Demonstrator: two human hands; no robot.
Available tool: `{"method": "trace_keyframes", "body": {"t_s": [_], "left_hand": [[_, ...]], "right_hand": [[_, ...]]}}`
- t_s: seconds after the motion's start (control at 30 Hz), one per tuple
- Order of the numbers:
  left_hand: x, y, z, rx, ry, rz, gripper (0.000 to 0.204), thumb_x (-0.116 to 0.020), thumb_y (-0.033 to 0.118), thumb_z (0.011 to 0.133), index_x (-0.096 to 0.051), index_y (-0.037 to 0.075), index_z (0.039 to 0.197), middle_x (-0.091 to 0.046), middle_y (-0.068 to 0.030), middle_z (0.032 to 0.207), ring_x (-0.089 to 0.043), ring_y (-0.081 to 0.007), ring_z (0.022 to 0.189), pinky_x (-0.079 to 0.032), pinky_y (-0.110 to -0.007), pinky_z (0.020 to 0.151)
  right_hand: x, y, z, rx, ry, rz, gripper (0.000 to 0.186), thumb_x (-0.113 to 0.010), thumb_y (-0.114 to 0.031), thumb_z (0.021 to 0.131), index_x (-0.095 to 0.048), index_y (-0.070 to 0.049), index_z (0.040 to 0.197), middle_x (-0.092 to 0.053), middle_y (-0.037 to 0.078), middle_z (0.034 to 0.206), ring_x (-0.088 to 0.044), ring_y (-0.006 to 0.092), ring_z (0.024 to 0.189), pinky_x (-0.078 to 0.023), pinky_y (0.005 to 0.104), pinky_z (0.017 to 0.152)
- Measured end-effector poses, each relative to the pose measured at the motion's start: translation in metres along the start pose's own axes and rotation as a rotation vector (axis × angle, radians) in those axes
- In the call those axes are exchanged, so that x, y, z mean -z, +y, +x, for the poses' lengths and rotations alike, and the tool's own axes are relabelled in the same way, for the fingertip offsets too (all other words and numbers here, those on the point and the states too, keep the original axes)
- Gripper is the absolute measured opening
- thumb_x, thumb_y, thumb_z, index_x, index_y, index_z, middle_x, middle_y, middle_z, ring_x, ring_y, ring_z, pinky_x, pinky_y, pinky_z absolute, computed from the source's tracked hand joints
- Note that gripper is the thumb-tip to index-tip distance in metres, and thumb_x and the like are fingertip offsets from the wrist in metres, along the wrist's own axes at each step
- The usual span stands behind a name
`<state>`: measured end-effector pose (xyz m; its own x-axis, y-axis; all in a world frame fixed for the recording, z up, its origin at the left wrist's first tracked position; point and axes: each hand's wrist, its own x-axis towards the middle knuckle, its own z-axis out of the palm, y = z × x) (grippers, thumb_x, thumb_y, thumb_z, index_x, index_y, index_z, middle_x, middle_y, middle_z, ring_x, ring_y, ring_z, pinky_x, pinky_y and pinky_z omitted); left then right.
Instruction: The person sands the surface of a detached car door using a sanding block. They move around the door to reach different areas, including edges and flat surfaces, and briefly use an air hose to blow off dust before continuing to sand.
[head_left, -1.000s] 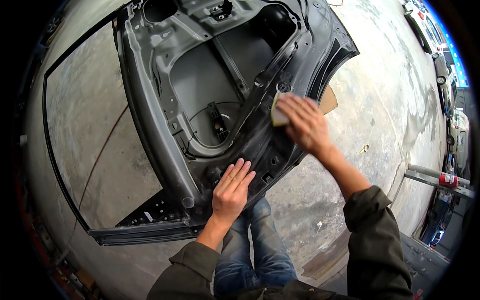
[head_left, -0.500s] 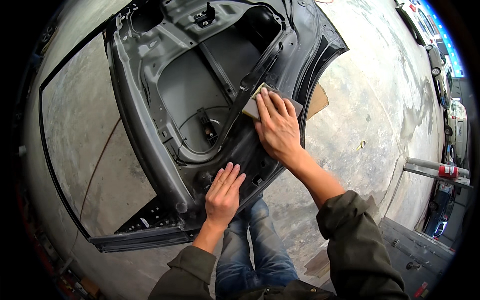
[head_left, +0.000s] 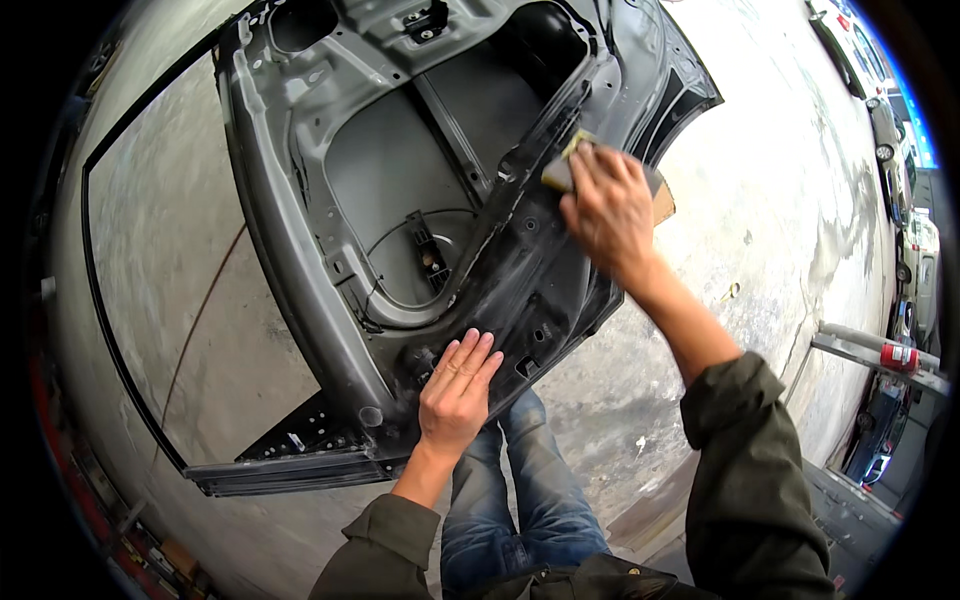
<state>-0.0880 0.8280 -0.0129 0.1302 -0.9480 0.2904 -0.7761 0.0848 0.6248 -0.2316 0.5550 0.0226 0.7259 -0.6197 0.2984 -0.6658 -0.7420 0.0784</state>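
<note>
A dark grey car door [head_left: 275,250] lies in front of me with its inner side up, showing a large cut-out and an empty window frame. My right hand [head_left: 612,212], slightly blurred, presses a grey sanding pad [head_left: 558,175] with a yellow edge against the black strip beside the cut-out. My left hand [head_left: 458,395] rests flat on the door's near edge, fingers stretched out and holding nothing. Pale dusty marks show on the black surface between the hands. A black bracket [head_left: 428,258] with a cable sits inside the cut-out.
Behind the door's right edge a piece of cardboard [head_left: 664,203] shows. On the concrete floor lies a small yellowish ring [head_left: 732,292]. A metal stand [head_left: 850,352] with a red can [head_left: 899,357] is at right. Parked cars [head_left: 890,140] line the far right.
My right hand has slid the sanding pad away from me and to the right along the door. The left hand stays on the near edge. The whole view has shifted slightly.
</note>
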Motion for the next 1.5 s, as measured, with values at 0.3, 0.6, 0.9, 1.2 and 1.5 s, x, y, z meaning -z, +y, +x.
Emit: {"method": "trace_keyframes", "body": {"t_s": [0.3,0.6,0.9,1.2,1.5], "left_hand": [[0.005,0.01,-0.01,0.035,-0.04,0.065,0.016,-0.069,-0.002,0.083,-0.075,-0.001,0.099,-0.075,-0.0158,0.111,-0.07,-0.0321,0.115,-0.053,-0.044,0.108],[0.041,0.022,-0.111,0.097,-0.156,0.089,0.037,-0.068,-0.004,0.082,-0.077,0.004,0.117,-0.068,-0.0147,0.136,-0.06,-0.0317,0.134,-0.046,-0.045,0.113],[0.053,0.02,-0.123,0.046,-0.227,0.123,0.036,-0.067,-0.004,0.083,-0.076,0.004,0.116,-0.069,-0.0144,0.136,-0.06,-0.0306,0.134,-0.045,-0.046,0.114],[0.051,0.03,-0.12,0.111,-0.227,0.14,0.033,-0.066,-0.004,0.081,-0.079,0.004,0.111,-0.07,-0.0124,0.133,-0.062,-0.0276,0.133,-0.044,-0.042,0.116],[0.074,0.017,-0.148,0.047,-0.213,0.176,0.037,-0.065,-0.007,0.078,-0.078,0.003,0.111,-0.07,-0.0138,0.134,-0.062,-0.0307,0.132,-0.046,-0.045,0.114]], "right_hand": [[0.029,-0.119,-0.09,0.131,-0.141,0.493,0.062,-0.072,-0.024,0.075,-0.066,0.001,0.132,-0.062,0.014,0.144,-0.055,0.0302,0.13,-0.042,0.0465,0.111],[0.026,-0.067,-0.083,0.06,-0.188,0.432,0.074,-0.076,-0.014,0.069,-0.06,-0.007,0.141,-0.056,0.01,0.152,-0.049,0.0266,0.144,-0.032,0.0502,0.121],[0.028,-0.104,-0.126,0.386,-0.176,0.599,0.066,-0.072,-0.02,0.079,-0.06,-0.007,0.142,-0.056,0.011,0.153,-0.051,0.0237,0.144,-0.028,0.0463,0.125],[0.056,-0.166,-0.165,0.21,-0.357,0.724,0.077,-0.078,-0.026,0.074,-0.058,-0.005,0.145,-0.053,0.01,0.155,-0.04,0.0233,0.151,-0.026,0.0489,0.126],[0.039,-0.109,-0.146,0.113,-0.11,0.429,0.057,-0.078,-0.023,0.069,-0.07,-0.003,0.122,-0.067,0.011,0.135,-0.059,0.0278,0.131,-0.042,0.0458,0.114]]}}
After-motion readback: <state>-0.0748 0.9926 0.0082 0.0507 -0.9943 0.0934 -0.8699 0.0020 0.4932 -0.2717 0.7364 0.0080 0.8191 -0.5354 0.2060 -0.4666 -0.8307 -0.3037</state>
